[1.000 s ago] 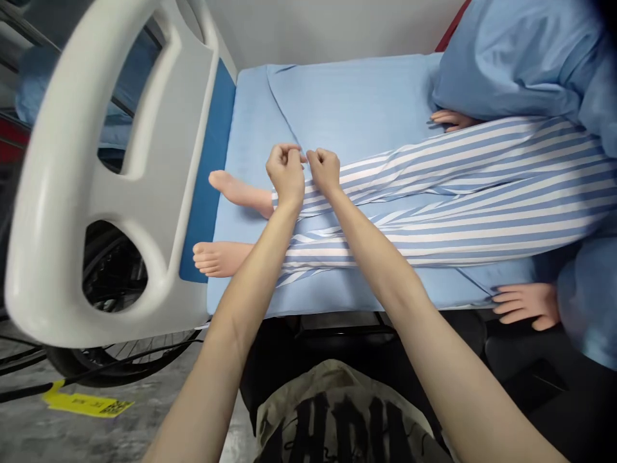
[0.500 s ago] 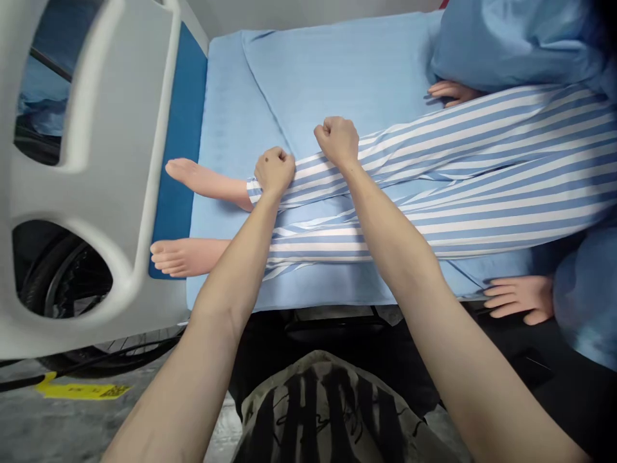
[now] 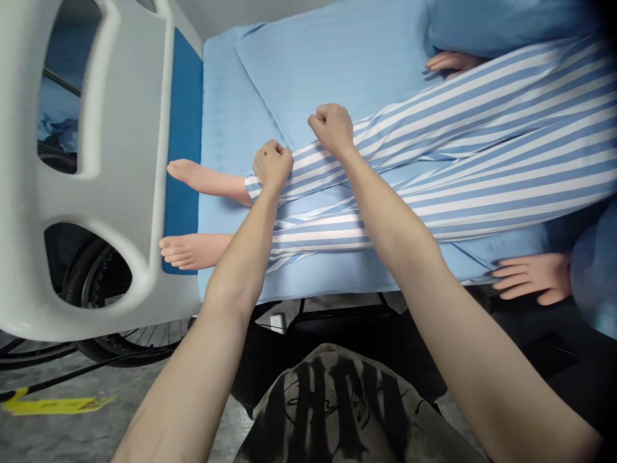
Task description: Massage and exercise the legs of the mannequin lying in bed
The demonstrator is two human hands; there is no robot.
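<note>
Both of your hands are over the far leg of the blue-and-white striped trousers point(image 3: 472, 119), worn by a manikin that lies on the bed. Your left hand point(image 3: 272, 162) sits at 11 o'clock from the middle of the view, curled into a narrow grip over the lower shin, just beside the cuff; you cannot tell from here whether any cloth is caught inside it. Your right hand point(image 3: 333, 127) is between 12 and 1 o'clock, higher up the same leg, its grip also narrow, curled into a fist with the thumb toward your left hand; nothing shows in it. The two fists are near each other but apart, with striped cloth between them. The trousers run from these fists out toward 2 and 3 o'clock. The manikin's far foot point(image 3: 207, 180) points to 10 o'clock and its near foot point(image 3: 197, 251) to 9 o'clock, by the footboard point(image 3: 128, 116). Its far hand point(image 3: 456, 62) rests between 1 and 2 o'clock on the light-blue sheet point(image 3: 328, 64); its near hand point(image 3: 535, 276) is at 3 o'clock, by the bed's edge. A spoked wheel point(image 3: 108, 280) shows through the footboard's lower opening toward 9 o'clock, and a yellow tag point(image 3: 62, 405) lies at 8 o'clock.
</note>
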